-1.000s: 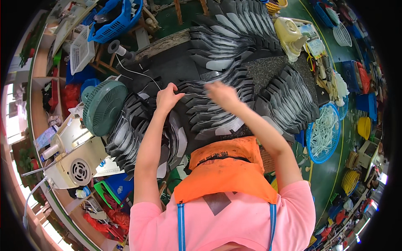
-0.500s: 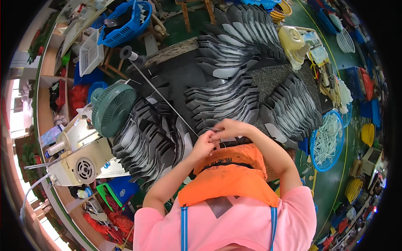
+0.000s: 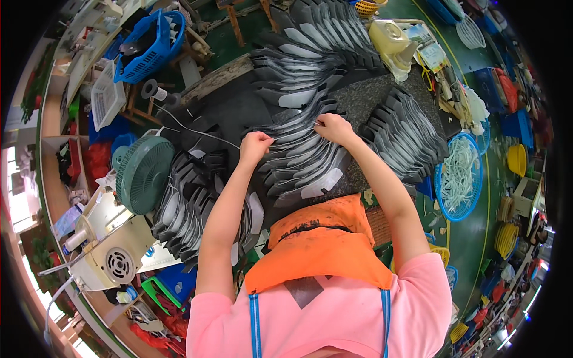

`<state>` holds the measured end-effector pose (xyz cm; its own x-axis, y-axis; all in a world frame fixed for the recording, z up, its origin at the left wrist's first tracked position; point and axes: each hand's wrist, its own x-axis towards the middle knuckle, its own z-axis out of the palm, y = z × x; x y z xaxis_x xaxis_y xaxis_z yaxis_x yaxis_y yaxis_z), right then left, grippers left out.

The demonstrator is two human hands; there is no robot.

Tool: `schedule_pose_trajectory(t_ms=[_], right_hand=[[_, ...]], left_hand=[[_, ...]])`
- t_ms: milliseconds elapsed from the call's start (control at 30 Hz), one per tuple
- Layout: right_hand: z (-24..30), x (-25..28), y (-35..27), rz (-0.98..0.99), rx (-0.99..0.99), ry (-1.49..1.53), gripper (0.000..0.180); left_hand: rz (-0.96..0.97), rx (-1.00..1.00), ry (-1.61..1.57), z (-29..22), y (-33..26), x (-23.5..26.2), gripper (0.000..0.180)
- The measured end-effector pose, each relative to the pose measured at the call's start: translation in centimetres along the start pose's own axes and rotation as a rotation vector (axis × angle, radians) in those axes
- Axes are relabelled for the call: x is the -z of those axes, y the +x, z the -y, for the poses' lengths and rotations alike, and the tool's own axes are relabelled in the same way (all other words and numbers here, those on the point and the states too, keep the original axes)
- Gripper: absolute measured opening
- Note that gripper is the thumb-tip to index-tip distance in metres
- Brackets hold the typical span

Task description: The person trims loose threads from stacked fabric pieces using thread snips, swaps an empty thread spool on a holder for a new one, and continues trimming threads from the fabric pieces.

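Note:
A white cord [image 3: 203, 132] runs slackly from a spool [image 3: 160, 93] on the far left to my left hand [image 3: 255, 148], whose fingers are closed on it. My right hand [image 3: 334, 129] is pinched above the right side of the middle stack, and a short white bit like the cord shows at its fingertips. Between and below my hands lies the middle stack [image 3: 304, 152] of thin, curved grey and black pieces, overlapping in a row. Whether the cord passes under this stack is hidden. Similar stacks lie at the far side [image 3: 319, 33], right [image 3: 403, 137] and left [image 3: 197, 209].
A green fan [image 3: 145, 173] and a cream machine [image 3: 113, 250] stand at the left. On the right are a cream plastic jug [image 3: 391, 45] and a blue basket [image 3: 439, 185] of white strips. An orange apron [image 3: 316, 256] covers my front.
My hands were together close to the apron; they have moved forward and apart, over the middle stack. The cord from the spool was taut and straight and now hangs slack. The view has shifted slightly.

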<state>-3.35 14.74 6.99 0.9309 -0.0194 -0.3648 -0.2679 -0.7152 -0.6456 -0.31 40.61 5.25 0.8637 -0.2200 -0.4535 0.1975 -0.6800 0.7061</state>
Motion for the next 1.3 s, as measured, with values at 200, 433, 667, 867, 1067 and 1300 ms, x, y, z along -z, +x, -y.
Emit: schedule_pose_trajectory(t_ms=[200,433,667,867,1067,1300], right_hand=[[-1.3,-0.9,2.0,-0.198,0.290,-0.421,0.019],[1.6,1.7,1.7,-0.437,0.248,-0.424,0.038],[7.7,-9.8,2.9,-0.211,0.652,-0.340,0.023],[6.8,-8.3,0.6,-0.178,0.602,0.246,0.029],[6.1,-0.8,-6.3,0.910,0.244,0.312,0.034],[3.1,0.4,-3.4,0.418,-0.129,0.698,0.019]], left_hand=[[-0.204,0.002,0.453,-3.0,0.7,0.1,0.027],[-0.278,-0.034,0.331,0.1,0.2,5.0,0.032],[-0.253,-0.022,0.114,-0.2,-1.6,6.4,0.018],[-0.100,0.029,-0.289,1.4,-7.2,2.5,0.003],[0.334,0.096,-0.802,-4.7,-14.6,-4.5,0.010],[0.074,-0.093,-0.516,-5.0,-6.0,-1.6,0.017]])
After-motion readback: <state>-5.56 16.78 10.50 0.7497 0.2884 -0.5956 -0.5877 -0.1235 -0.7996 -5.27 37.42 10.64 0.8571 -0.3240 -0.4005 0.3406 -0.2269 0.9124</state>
